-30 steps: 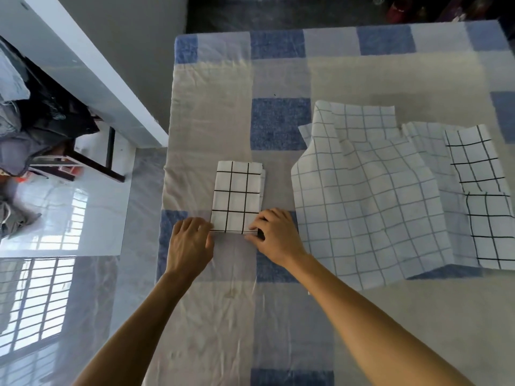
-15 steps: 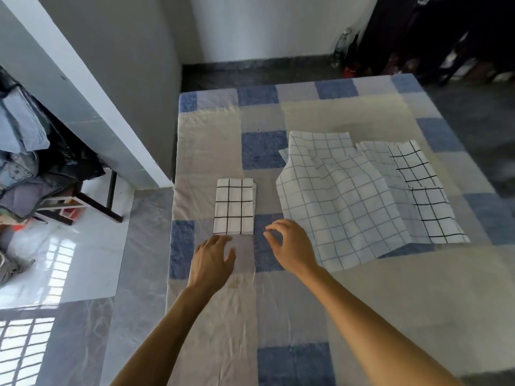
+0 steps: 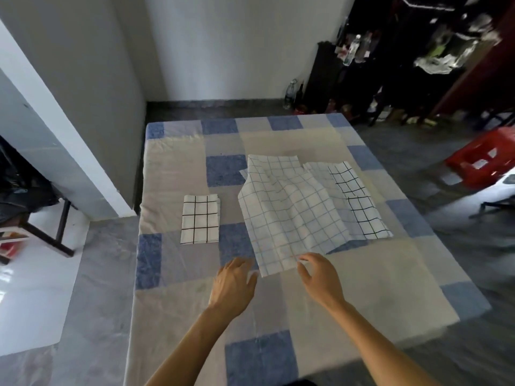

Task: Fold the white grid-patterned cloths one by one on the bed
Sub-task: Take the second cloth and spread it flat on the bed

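A folded white cloth with a black grid [image 3: 200, 219] lies flat on the left part of the bed [image 3: 376, 288]. To its right a large unfolded cloth with a thin blue grid [image 3: 287, 215] lies rumpled, partly covering another black-grid cloth [image 3: 359, 210]. My left hand [image 3: 233, 285] hovers just left of the big cloth's near corner, fingers apart and holding nothing. My right hand [image 3: 320, 277] is at the same cloth's near edge, fingers spread and curled, fingertips touching or just above the fabric.
The bed has a blue, grey and beige patchwork sheet. A white wall [image 3: 72, 135] runs along its left side. A red crate [image 3: 485, 160] sits on the floor at right. Dark shelving with bottles [image 3: 354, 51] stands beyond the bed's far end.
Both hands left the folded black-grid cloth and moved right, to the near corner of the large blue-grid cloth. The view has lifted to show more of the room.
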### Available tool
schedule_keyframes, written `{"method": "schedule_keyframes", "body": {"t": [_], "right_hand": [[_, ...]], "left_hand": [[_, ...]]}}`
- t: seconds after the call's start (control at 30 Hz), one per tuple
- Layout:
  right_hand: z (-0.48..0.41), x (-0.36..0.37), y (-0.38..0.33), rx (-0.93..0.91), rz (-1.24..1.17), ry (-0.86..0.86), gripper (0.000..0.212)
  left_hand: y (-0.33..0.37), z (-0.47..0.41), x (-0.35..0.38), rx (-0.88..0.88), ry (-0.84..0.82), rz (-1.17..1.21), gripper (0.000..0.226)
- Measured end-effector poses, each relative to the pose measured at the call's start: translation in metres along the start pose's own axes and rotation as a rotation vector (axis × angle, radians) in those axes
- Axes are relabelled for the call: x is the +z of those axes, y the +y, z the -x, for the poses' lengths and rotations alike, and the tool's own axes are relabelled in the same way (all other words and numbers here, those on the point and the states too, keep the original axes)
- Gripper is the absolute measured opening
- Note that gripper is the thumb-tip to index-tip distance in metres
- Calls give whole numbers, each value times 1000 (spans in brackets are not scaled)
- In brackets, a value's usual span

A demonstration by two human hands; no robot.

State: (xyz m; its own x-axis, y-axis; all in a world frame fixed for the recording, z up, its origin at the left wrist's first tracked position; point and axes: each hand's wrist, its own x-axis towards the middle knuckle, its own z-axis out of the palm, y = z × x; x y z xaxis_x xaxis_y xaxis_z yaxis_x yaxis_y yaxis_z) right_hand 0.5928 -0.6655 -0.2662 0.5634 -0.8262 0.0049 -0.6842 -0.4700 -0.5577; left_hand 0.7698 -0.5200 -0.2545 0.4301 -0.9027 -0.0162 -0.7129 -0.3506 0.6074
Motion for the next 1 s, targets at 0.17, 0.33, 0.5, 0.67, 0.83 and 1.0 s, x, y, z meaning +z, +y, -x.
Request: {"method": "schedule_keyframes", "body": {"t": [0.17,0.33,0.5,0.67,0.83,1.0], "right_hand": [[-16,-3,36,24,57,47,22],[-48,9,73,-54,78,-50,29],[-70,22,107,-157,111,-159,31],[-85,33,133,-214,46,-180,29],[-87,32,132,-339,4,-254,46],[-87,29,117,-430,94,-184,28]], "left_hand": [[25,-16,28,-42,-60,-143,41],[43,-54,70,-116,-132,-298,46],[38,-75,113,-201,-231,-395,38],[29,-82,129,-137,-211,-503,23],[35,-86,120,-117,-68,-486,7],[46,-88,94,-89,120,-352,14]]}}
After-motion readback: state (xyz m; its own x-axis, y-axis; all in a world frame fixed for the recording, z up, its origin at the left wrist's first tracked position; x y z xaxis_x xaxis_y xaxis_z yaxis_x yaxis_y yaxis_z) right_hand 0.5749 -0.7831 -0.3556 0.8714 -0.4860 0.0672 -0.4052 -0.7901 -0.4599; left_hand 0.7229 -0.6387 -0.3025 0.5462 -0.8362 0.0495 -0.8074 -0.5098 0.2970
